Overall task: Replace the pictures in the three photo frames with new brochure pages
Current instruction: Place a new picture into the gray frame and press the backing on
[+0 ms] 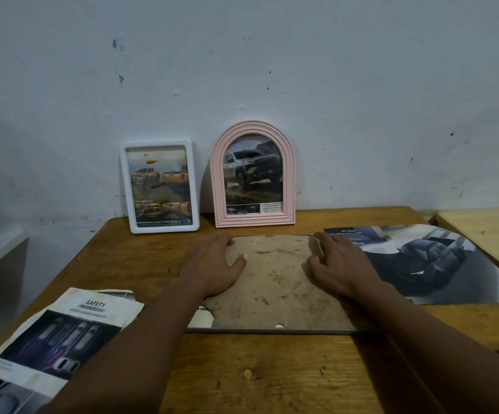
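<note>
At your far left a creased brochure page headed SAFETY [63, 336] lies on the wooden table [272, 375]. Behind it, a white rectangular plastic frame [160, 186] and a pink arched frame [252, 174] lean upright against the wall, each holding a truck picture. Your left hand [212, 267] and right hand [341, 267] press flat, fingers spread and gripping nothing, on the worn brown backing board [275, 279] of a frame lying face down. A glossy car brochure page [430, 261] lies at the right.

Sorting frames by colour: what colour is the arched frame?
Pink; the arched frame shows in the head view.
</note>
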{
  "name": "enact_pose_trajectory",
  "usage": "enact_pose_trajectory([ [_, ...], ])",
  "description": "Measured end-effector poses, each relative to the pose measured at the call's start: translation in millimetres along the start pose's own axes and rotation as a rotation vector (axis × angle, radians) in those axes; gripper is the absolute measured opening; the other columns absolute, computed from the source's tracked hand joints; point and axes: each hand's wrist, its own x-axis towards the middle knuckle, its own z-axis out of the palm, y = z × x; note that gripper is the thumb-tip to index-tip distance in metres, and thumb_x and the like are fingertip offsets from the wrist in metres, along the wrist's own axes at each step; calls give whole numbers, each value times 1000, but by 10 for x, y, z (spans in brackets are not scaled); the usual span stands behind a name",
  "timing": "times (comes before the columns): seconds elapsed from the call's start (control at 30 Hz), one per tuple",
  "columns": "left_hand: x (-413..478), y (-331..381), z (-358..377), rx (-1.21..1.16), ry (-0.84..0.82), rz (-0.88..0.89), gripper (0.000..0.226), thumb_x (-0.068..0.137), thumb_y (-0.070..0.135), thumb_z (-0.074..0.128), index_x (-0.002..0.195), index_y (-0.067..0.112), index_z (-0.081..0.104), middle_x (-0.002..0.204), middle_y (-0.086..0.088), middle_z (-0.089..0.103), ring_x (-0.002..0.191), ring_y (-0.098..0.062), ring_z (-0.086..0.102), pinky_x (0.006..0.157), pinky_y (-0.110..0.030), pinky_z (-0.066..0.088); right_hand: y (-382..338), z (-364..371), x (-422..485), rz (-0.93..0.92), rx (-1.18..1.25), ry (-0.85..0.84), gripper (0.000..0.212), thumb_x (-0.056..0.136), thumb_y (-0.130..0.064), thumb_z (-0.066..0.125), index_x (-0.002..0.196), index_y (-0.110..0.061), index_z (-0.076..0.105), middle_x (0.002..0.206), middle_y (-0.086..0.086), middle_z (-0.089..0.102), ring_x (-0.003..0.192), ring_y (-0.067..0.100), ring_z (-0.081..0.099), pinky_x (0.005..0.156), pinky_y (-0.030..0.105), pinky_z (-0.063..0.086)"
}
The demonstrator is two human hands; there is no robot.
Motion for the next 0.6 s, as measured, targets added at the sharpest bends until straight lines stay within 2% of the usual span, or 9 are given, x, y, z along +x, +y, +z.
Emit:
enact_pose_trajectory([
  [0.1,4,40,-20,74,-56,20,71,97,65,46,155,25,37,154,-2,48,139,-23,44,115,-42,37,-30,0,-18,-26,-42,12,52,96,-49,42,140,-22,40,143,8,49,126,22,48,100,42,44],
  [0.17,-28,75,-35,83,-145,11,79,97,69,41,162,26,23,166,-3,29,153,-26,24,125,-46,19,-49,4,-19,-29,-61,-14,53,97,-47,40,143,-21,36,147,9,44,131,24,44,106,46,41],
  [0.27,-117,109,12,152,-225,9,89,93,79,29,164,31,5,172,-3,7,158,-26,2,126,-49,1,-61,31,-41,-32,-89,-64,59,98,-47,31,151,-22,24,160,7,27,148,26,23,118,57,23],
  [0.4,-124,135,31,243,-262,73,81,94,79,17,160,43,-14,172,6,-6,157,-33,-6,123,-55,-5,-43,84,-64,-46,-143,-63,67,95,-51,17,156,-24,12,165,6,14,153,27,7,121,59,9],
  [0.53,-70,158,11,303,-349,112,72,97,75,13,156,50,-19,171,11,-9,156,-40,-9,122,-64,-5,-75,104,-42,-114,-177,-45,66,101,-50,21,158,-30,-5,167,2,10,154,23,3,117,59,-7],
  [0.6,-35,202,8,295,-346,86,74,97,75,18,156,49,-18,172,11,-5,156,-41,-5,121,-66,-2,-91,101,-17,-170,-158,-72,65,102,-48,25,159,-31,-4,167,1,14,154,19,6,120,57,-5],
])
